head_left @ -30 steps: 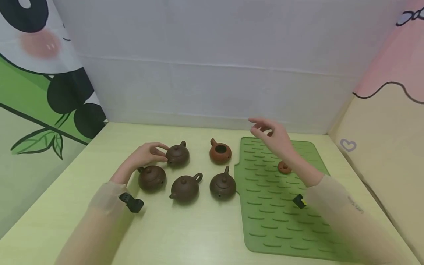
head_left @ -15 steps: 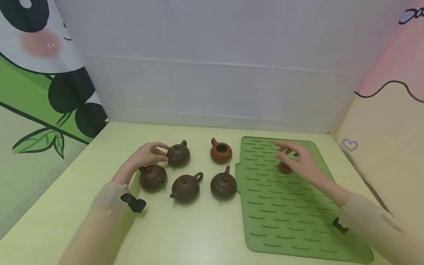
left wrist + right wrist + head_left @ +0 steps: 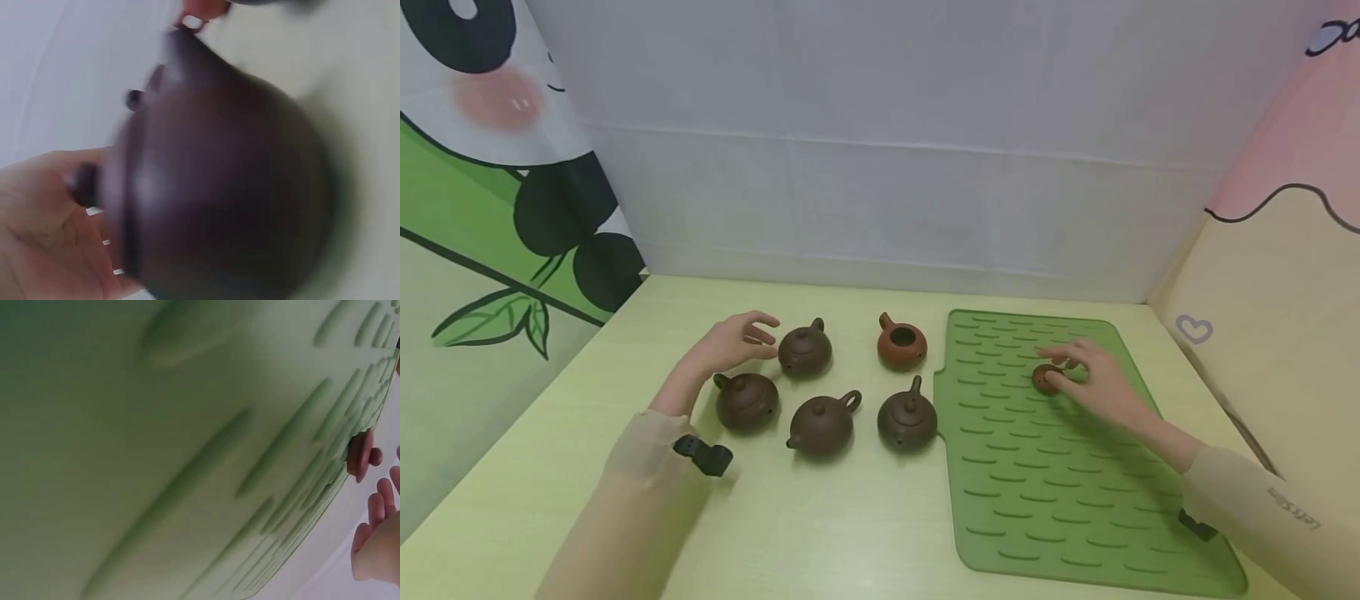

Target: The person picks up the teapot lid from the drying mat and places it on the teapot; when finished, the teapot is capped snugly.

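Note:
A small reddish-brown teapot lid (image 3: pixel 1042 379) with a round knob lies on the green ridged mat (image 3: pixel 1000 500). Just beside it my right hand (image 3: pixel 1097 383) reaches with loosely bent fingers and thumb. In the right wrist view a gap shows between the fingers and the lid (image 3: pixel 359 453). A lidless reddish teapot (image 3: pixel 902 347) stands left of the mat. My left hand (image 3: pixel 730 342) hovers by a dark brown lidded teapot (image 3: pixel 805 350), fingers apart and grasping nothing. A nearer dark teapot (image 3: pixel 231 187) fills the left wrist view, partly covering that hand.
Several dark lidded teapots stand on the pale table: one (image 3: pixel 747 402) below my left hand, one (image 3: pixel 822 427) in the middle, and one (image 3: pixel 907 421) against the mat's left edge. A white cloth (image 3: pixel 887 208) hangs behind the table, with printed panels at both sides.
My right hand has moved right and down from above the mat's far left corner to the lid. The left hand has drawn back slightly from the dark teapot. The teapots stay in place.

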`<state>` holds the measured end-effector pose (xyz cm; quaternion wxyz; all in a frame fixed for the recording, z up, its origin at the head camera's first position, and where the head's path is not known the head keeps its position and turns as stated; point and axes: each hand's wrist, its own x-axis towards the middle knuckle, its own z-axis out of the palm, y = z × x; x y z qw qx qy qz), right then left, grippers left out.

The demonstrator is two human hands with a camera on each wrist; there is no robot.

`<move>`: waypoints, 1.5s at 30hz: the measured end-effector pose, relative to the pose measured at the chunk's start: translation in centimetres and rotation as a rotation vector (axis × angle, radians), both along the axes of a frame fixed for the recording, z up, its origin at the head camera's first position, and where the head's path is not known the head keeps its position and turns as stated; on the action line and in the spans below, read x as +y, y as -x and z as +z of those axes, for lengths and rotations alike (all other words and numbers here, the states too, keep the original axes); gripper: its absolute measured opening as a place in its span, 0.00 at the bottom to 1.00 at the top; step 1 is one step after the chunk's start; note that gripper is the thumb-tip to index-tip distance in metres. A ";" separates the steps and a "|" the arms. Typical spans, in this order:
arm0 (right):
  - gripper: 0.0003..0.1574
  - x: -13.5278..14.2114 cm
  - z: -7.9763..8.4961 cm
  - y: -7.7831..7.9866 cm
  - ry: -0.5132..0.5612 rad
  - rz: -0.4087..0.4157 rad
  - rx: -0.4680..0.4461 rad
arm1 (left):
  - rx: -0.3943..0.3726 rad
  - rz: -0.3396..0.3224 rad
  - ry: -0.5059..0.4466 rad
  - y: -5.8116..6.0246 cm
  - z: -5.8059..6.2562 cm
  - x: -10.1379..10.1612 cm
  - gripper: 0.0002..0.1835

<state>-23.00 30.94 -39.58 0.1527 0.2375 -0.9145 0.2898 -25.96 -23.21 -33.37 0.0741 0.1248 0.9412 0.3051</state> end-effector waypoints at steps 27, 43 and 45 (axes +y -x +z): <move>0.14 1.4 -1.0 0.7 -0.068 -0.077 -0.111 | 0.007 -0.111 -0.326 3.4 2.4 12.1 0.30; 0.11 1.7 -1.2 0.9 -0.053 -0.076 -0.113 | -0.071 -0.121 -0.095 3.8 -1.0 14.5 0.27; 0.11 1.6 -1.0 0.9 -0.055 -0.082 -0.125 | -0.070 -0.121 -0.080 3.6 -1.1 14.6 0.27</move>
